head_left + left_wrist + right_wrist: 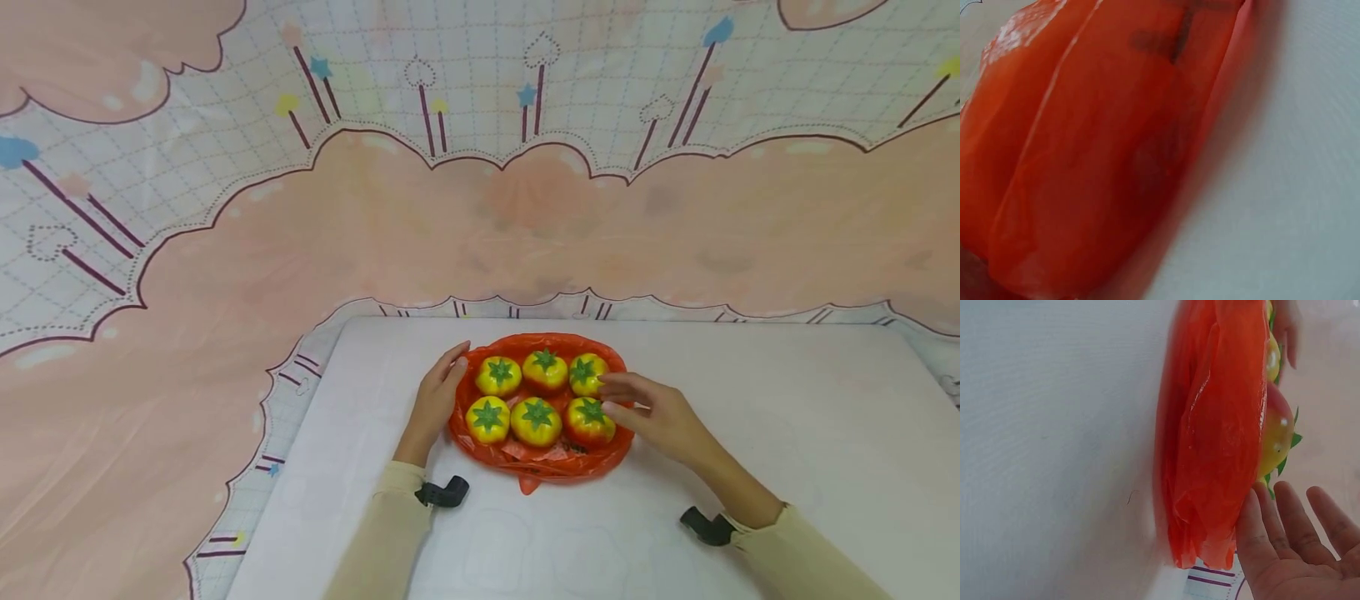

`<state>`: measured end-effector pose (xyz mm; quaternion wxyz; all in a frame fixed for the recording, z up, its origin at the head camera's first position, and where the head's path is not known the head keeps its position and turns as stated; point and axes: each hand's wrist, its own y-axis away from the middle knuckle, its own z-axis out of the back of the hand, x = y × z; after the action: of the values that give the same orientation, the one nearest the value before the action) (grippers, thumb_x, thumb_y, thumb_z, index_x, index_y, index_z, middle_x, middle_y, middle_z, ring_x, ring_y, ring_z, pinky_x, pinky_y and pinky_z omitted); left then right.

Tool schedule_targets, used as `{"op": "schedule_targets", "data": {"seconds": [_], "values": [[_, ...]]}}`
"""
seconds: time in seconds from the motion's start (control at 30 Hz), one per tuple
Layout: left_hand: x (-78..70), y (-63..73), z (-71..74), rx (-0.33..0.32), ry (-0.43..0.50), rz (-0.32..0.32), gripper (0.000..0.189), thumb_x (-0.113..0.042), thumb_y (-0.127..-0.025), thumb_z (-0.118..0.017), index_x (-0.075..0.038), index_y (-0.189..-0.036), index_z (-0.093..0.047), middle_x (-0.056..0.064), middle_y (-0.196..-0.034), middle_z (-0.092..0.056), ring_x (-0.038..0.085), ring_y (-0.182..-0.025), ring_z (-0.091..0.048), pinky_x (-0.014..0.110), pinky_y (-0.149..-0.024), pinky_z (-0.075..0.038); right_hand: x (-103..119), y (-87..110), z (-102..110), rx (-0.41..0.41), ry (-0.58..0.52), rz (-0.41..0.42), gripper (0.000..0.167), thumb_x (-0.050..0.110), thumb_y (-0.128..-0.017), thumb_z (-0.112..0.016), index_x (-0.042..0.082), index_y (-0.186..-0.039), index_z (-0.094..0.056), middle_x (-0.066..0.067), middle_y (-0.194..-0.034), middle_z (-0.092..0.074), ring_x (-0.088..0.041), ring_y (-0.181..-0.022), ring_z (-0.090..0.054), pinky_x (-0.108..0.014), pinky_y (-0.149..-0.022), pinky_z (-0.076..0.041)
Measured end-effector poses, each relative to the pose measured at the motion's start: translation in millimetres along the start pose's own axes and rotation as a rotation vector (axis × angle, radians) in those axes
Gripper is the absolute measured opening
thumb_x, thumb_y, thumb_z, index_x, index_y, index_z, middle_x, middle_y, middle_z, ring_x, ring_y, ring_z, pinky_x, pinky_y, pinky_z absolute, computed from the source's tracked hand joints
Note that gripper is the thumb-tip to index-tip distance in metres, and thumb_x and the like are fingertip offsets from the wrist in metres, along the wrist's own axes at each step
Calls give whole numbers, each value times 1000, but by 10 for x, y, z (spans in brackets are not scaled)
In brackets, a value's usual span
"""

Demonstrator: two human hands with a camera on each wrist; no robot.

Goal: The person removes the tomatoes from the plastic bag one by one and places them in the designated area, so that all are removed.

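A red plastic bag (525, 473), its mouth spread wide and its sides low, lies on the white table. Several glossy yellow-and-red toy fruits (537, 422) with green star-shaped leaf tops sit inside in two rows. Along the bag's left side rests my left hand (437, 400), fingers extended toward the far rim. At the right rim is my right hand (660, 417), its fingers spread and slightly bent beside the rightmost fruits. In the right wrist view, the fingers (1300, 525) are loose and hold nothing. The left wrist view shows only the bag's side (1097, 175) and table, not the hand.
The white table (795, 400) extends around the bag on all sides. Behind it hangs a pink and white patterned cloth (480, 225), which also runs down the left side. A black strap mount (444, 492) sits on each wrist.
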<state>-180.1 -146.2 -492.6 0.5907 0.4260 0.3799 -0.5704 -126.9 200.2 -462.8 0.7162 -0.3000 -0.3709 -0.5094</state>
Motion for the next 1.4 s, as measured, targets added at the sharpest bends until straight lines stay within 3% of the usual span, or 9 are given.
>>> {"op": "schedule_targets", "data": {"seconds": [0.5, 0.97, 1.4], "values": [[61, 11, -43, 30, 65, 39, 49, -45, -106, -46, -29, -151, -50, -5, -159, -47, 24, -153, -36, 54, -124, -31, 29, -71, -55, 47, 19, -52, 50, 38, -94, -73, 14, -136, -63, -7, -127, -72, -34, -122, -65, -36, -88, -63], [138, 11, -8, 76, 114, 16, 48, -46, -106, -46, -33, -152, -48, -9, -160, -44, 21, -154, -33, 53, -126, -27, 87, -164, -4, 111, 86, -89, 49, 45, -89, -77, 15, -127, -69, 0, -113, -75, -29, -118, -64, -46, -96, -60], [202, 8, 2, 75, 102, 14, 47, -48, -105, -47, -38, -150, -49, -8, -161, -43, 22, -155, -32, 54, -124, -28, 99, -184, -14, 150, 118, -137, 54, 47, -77, -87, 19, -121, -74, -2, -121, -73, -31, -124, -57, -49, -96, -59]]}}
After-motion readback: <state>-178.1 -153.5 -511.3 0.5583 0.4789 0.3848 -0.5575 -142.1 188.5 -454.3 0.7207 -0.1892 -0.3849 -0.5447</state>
